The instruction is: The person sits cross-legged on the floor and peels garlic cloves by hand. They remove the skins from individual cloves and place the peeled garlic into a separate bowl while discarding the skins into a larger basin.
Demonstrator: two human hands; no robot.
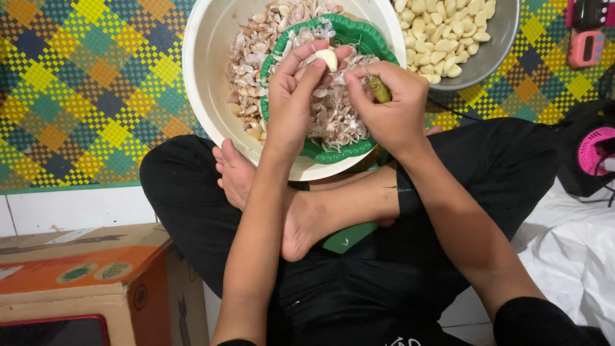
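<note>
My left hand [293, 96] pinches a pale peeled garlic clove [327, 58] between thumb and fingers, above a green basket [369, 40] full of papery garlic skins [333, 115]. Close beside it, my right hand [392, 106] grips a small knife by its yellow-green handle [379, 89]; the blade is hidden behind the fingers. The green basket rests inside a large white bowl [204, 61] that also holds unpeeled cloves and skins. I sit cross-legged in black trousers, bare feet under the bowl.
A grey metal bowl [496, 45] of peeled cloves stands at the top right on a chequered woven mat [83, 90]. A cardboard box [96, 282] sits at the lower left, white plastic sheeting [570, 256] at the right, pink gadgets [586, 48] at the far right.
</note>
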